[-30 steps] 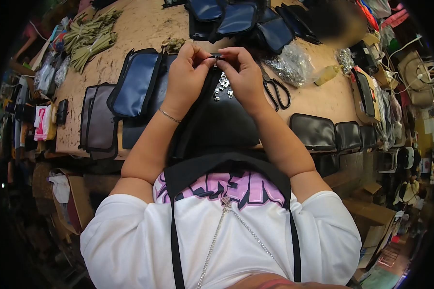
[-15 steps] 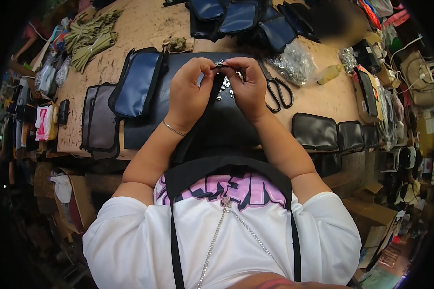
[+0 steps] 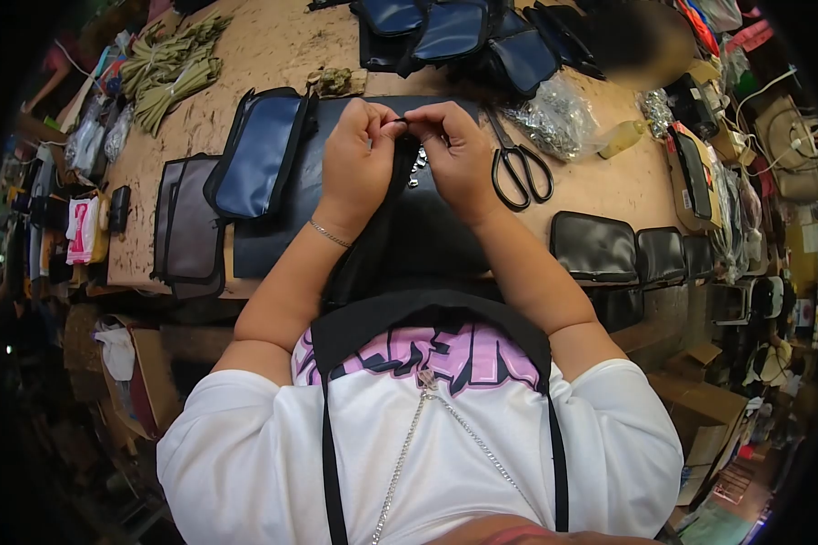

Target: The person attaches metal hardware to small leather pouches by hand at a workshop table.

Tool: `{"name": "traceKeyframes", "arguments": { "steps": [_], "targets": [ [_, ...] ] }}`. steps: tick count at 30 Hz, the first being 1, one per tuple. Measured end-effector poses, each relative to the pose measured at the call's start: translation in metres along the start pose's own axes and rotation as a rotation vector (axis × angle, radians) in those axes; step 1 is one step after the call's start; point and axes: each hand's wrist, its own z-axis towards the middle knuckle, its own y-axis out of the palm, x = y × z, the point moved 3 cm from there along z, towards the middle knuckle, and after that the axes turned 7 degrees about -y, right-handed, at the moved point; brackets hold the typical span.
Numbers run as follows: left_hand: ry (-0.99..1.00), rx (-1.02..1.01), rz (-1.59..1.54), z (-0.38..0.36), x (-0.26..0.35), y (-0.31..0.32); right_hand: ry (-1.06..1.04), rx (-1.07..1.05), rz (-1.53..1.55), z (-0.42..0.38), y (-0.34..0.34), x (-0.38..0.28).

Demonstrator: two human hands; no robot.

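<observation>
My left hand (image 3: 358, 163) and my right hand (image 3: 454, 159) meet above a black mat (image 3: 441, 222), thumbs and forefingers pinched together. Between them is the end of a black strip that looks like zipper tape (image 3: 398, 182); its length runs down past my left wrist toward my lap. Any small metal part at the fingertips is hidden. Under my hands lie several small silver zipper sliders (image 3: 418, 167). Black-handled scissors (image 3: 521, 173) rest just right of my right hand. To the left of my left hand lies a blue pouch with black edging (image 3: 262, 156).
Dark flat panels (image 3: 187, 222) lie at the left table edge. More blue pouches (image 3: 450, 34) pile up at the back, near a plastic bag of metal parts (image 3: 559, 118). Black pouches (image 3: 593, 247) line the right front edge. Bundled tan strips (image 3: 168, 73) sit back left.
Both hands have shifted slightly, my right one to the left. A silver piece that showed at my fingertips is now out of sight, and the pinched black end shows between them.
</observation>
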Motion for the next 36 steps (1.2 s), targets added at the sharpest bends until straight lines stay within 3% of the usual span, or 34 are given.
{"name": "traceKeyframes", "arguments": {
  "steps": [3,6,9,13,16,23,26,36],
  "targets": [
    [-0.026,-0.018,-0.079,0.003,0.001,-0.005,0.279,0.108,0.346,-0.009,0.011,0.012],
    [0.014,-0.012,-0.046,0.004,0.01,-0.006,0.298,0.214,0.482,-0.011,0.014,0.018],
    [0.049,-0.105,0.149,0.008,0.035,-0.011,0.39,0.09,0.572,-0.009,0.012,0.02],
    [0.149,-0.216,0.306,0.022,0.046,-0.012,0.46,0.0,0.576,-0.005,0.01,0.023],
    [0.185,-0.283,0.388,0.031,0.046,-0.012,0.438,0.062,0.628,-0.001,0.013,0.025],
    [0.208,-0.216,0.438,0.037,0.051,-0.009,0.444,0.029,0.644,0.006,0.017,0.021],
    [0.224,-0.191,0.434,0.037,0.052,-0.007,0.398,0.006,0.462,0.004,0.018,0.029],
    [0.218,-0.109,0.426,0.032,0.032,-0.006,0.571,0.059,0.641,-0.01,0.032,0.028]
  ]
}}
